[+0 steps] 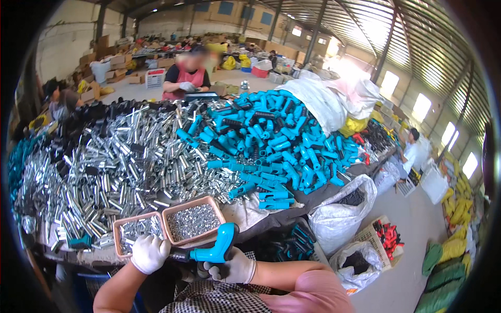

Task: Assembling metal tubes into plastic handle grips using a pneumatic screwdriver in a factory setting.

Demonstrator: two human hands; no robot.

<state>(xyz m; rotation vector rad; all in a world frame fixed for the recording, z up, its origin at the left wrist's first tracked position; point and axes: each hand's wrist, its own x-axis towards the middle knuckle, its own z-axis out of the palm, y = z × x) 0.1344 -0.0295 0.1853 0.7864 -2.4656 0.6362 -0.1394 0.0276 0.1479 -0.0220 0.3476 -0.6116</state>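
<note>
In front of my body is a teal pistol-shaped tool [215,247] with a black nose, lying sideways with the nose to the left. My right hand [237,267], in a white glove, is wrapped round its handle from the right. At the nose end my left hand [150,254], also white-gloved, is closed in a fist; its fingertips are hidden beneath. Just beyond the hands are two pinkish trays: the left tray [116,235] holds small metal parts, the right tray [222,211] small shiny pieces.
Heaped metal tubes [120,161] cover the table's left, teal housings [282,135] its right. White sacks [342,219] and a crate of red parts [386,240] stand on the floor to the right. A person in a pink apron [190,78] works across the table; another person [409,151] is at the right.
</note>
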